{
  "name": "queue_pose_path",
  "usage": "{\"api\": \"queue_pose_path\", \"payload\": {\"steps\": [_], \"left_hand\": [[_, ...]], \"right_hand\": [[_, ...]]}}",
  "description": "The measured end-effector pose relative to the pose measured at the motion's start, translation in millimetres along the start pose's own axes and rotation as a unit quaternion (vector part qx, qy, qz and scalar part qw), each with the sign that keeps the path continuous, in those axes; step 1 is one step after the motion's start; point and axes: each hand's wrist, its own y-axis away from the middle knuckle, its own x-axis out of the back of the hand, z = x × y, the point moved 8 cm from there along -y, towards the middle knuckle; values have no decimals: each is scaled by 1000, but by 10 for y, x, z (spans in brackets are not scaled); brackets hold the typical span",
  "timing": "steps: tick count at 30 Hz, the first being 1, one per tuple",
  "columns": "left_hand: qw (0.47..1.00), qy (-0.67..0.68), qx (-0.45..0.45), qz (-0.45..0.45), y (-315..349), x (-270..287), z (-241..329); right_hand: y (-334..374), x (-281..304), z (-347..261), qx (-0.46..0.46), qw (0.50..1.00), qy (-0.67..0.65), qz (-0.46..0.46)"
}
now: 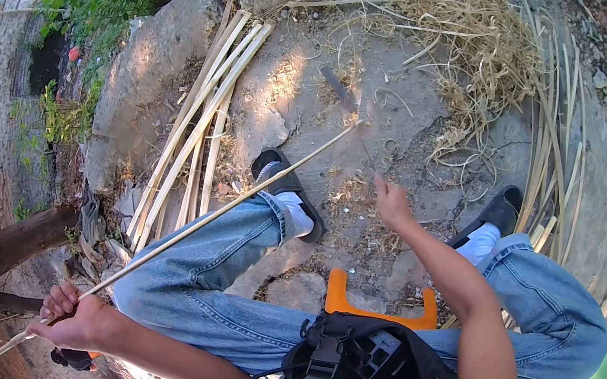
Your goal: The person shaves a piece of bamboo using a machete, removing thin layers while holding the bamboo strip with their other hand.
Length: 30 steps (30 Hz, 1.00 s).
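A long, pale bamboo strip (223, 208) slants from the lower left up to the middle of the ground, crossing over my left thigh. My left hand (74, 318) is closed round its lower end. Out in front, my right hand (392, 203) is closed on the thin handle of a knife. The knife's dark, wide blade (340, 89) is slightly blurred and lies just beyond the strip's far tip. Whether blade and strip touch I cannot tell.
Several split bamboo strips (207, 116) lie in a bundle at left; more long strips (553, 144) lie at right. Curly shavings (472, 37) heap up at the far side. My sandalled feet flank the stone ground. An orange stool edge (379, 315) shows between my legs.
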Motion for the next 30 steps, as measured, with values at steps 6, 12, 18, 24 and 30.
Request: {"api": "queue_pose_path", "payload": {"steps": [6, 12, 18, 24, 30], "left_hand": [[999, -32, -14, 33, 7, 48, 47], [999, -15, 18, 28, 176, -41, -97], [999, 14, 22, 47, 118, 53, 23], [995, 73, 70, -14, 114, 11, -35], [995, 88, 27, -50, 252, -5, 141]], "right_hand": [[186, -133, -374, -3, 1000, -18, -21], [-104, 141, 134, -143, 989, 22, 32], [674, -233, -1816, 66, 993, -45, -88], [749, -136, -1525, 31, 999, -16, -28], [1002, -91, -2123, 60, 996, -28, -60]]}}
